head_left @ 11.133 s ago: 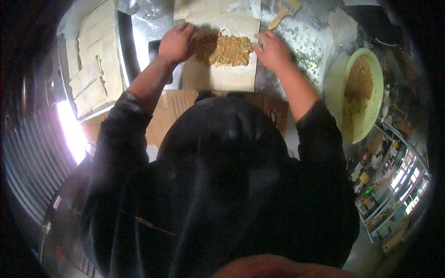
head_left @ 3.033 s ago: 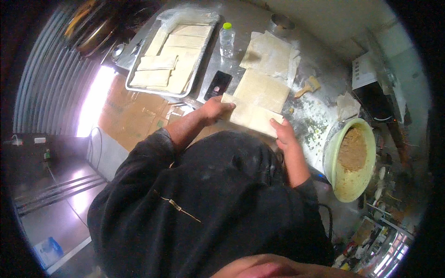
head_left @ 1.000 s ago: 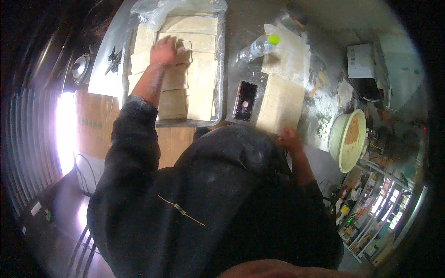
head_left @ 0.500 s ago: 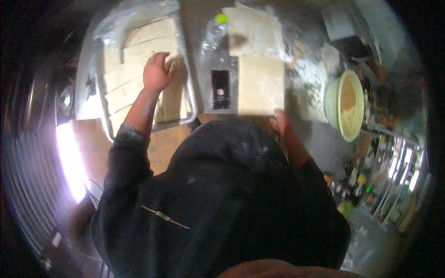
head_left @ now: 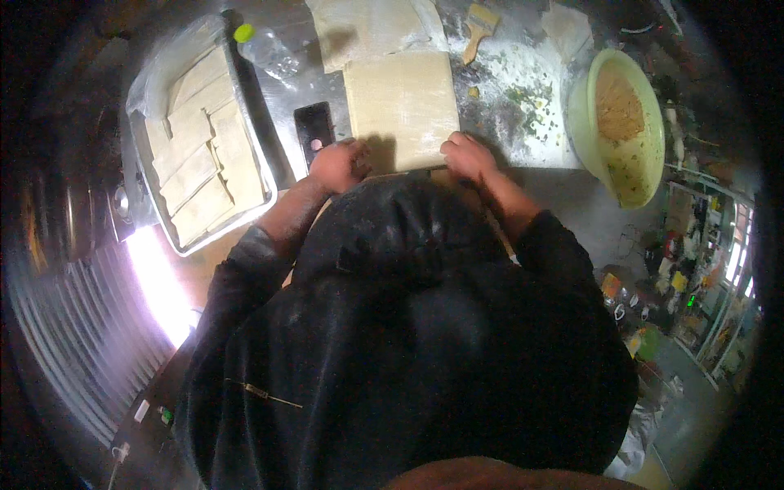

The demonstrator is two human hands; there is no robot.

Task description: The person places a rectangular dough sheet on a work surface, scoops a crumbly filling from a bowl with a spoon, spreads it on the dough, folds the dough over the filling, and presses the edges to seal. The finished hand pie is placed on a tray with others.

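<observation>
A pale rectangular dough sheet (head_left: 404, 106) lies at the near edge of the worktop, right in front of me. My left hand (head_left: 340, 165) is at its near left corner, fingers loosely bent and apart, casting a shadow on the dough. At the near right corner my right hand (head_left: 471, 158) has its fingers closed on the sheet's edge. Beyond this sheet lies another floury dough sheet (head_left: 380, 28), partly out at the top. A metal tray (head_left: 268, 175) on the left holds several overlapping flat dough pieces (head_left: 188, 163).
A dark phone (head_left: 314, 129) lies just beyond my left hand. Farther off is a clear bottle (head_left: 273, 57) with a yellow-green cap. A flat brush (head_left: 480, 31) lies near scattered flour and green bits (head_left: 535, 110). A pale green basin (head_left: 581, 106) with brown filling stands at the right.
My left hand has left the tray's dough pieces and moved right to the dough sheet's near corner. My right hand stays by the near right corner. The view has shifted.
</observation>
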